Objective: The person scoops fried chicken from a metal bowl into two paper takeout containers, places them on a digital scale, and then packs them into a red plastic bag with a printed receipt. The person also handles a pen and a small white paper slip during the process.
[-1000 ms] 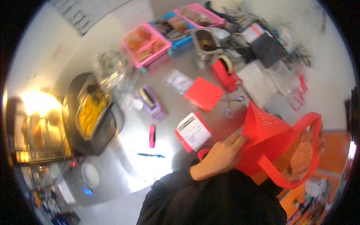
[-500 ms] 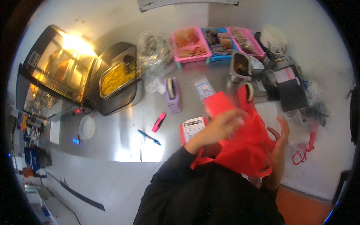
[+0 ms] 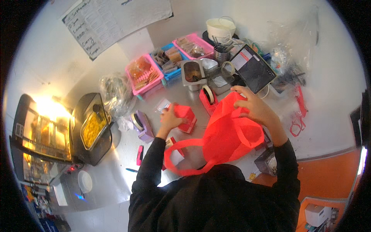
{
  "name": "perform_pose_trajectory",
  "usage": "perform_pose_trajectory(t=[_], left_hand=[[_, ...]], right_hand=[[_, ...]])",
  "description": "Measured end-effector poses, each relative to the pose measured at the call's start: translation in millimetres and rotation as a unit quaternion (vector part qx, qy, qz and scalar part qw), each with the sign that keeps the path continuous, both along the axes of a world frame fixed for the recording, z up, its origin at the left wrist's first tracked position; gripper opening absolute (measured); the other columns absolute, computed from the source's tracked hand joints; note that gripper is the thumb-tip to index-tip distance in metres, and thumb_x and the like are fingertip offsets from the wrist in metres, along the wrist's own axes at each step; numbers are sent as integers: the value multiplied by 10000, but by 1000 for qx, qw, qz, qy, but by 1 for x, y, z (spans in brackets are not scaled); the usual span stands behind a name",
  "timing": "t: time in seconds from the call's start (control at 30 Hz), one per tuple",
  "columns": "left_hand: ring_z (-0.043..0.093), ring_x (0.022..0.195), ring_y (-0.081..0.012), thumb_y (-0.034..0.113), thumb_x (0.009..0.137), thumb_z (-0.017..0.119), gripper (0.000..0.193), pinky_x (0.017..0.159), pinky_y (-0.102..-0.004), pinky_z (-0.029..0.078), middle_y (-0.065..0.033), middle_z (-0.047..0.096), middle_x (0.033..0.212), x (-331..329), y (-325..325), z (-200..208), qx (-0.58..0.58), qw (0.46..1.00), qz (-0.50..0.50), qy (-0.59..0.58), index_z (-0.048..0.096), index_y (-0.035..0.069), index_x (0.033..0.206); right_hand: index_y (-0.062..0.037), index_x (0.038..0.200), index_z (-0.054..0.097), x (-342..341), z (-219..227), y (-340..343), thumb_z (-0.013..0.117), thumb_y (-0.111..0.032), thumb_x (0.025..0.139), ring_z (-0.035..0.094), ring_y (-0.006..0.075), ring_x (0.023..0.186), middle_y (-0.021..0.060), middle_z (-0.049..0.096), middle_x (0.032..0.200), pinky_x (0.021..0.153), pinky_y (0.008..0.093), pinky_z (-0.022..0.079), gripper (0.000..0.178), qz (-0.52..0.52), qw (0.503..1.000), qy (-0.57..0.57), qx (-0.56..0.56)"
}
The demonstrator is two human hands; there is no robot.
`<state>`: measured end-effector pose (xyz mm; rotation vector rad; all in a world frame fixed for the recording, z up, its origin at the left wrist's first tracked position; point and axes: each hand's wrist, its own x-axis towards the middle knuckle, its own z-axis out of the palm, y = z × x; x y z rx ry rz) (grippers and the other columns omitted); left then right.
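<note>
The right hand is closed on the upper rim of a bright red non-woven fabric tote bag, fingers curled over the edge and holding it up above the counter. The bag hangs in front of the person's chest, with its long red loop handles drooping toward the lower left. The left hand rests on a small red cardboard box, fingers wrapped over its near side; the box sits on the grey metal counter, just left of the bag.

Directly behind the box stands a red tape dispenser. To the left of the box stands a lilac tape dispenser. A small pink oblong object lies near the left sleeve.

Further back, a row of pink and blue plastic trays holds packeted items. A dark tablet leans at the right, behind the right hand. At the far left, a black-framed warming pan with yellow food sits beside a lit glass display cabinet. A white handwritten sheet is fixed to the wall.
</note>
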<state>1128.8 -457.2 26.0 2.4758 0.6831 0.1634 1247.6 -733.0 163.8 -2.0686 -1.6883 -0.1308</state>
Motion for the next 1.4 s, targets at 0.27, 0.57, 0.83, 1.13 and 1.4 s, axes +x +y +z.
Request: perform_pose_trajectory(t=[0.27, 0.57, 0.83, 1.13, 1.4], left_hand=[[377, 1018, -235, 169, 437, 727, 764, 857, -367, 304, -100, 397, 1057, -32, -12, 161, -179, 925, -203, -267, 363, 76, 1103], [335, 1057, -187, 174, 451, 729, 782, 896, -309, 246, -73, 369, 1117, 10, -99, 189, -433, 761, -466, -127, 356, 85, 1133], [253, 1070, -380, 198, 396, 706, 757, 901, -438, 219, -204, 294, 1134, 49, -110, 135, 45, 912, -311, -265, 387, 88, 1073], [234, 1104, -332, 226, 445, 703, 746, 905, -408, 221, -208, 282, 1141, 34, -159, 21, -205, 886, -221, -353, 345, 34, 1072], [279, 1069, -364, 239, 458, 687, 746, 867, -418, 269, -243, 292, 1128, 23, -152, 5, -315, 881, -200, -292, 335, 25, 1080]], right_hand=[[-38, 839, 521, 33, -13, -5, 535, -115, 680, 438, 267, 971, 141, 498, 934, 810, 305, 350, 177, 18, 976, 129, 176], [-24, 1132, 324, 55, -13, -11, 570, -62, 644, 331, 209, 1096, 115, 367, 1150, 926, 306, 230, 548, 75, 946, 314, 4], [-22, 1179, 285, 34, -12, -31, 498, -25, 718, 308, 192, 1116, 115, 339, 1193, 933, 298, 224, 508, 53, 935, 350, 8], [-18, 1154, 356, -30, -18, -26, 284, -320, 848, 308, 228, 1125, 121, 343, 1207, 940, 326, 201, 435, -24, 930, 306, 201], [-42, 1224, 233, -33, 2, -61, 359, -372, 819, 215, 227, 1174, 127, 241, 1267, 961, 341, 160, 537, -60, 940, 266, 207]])
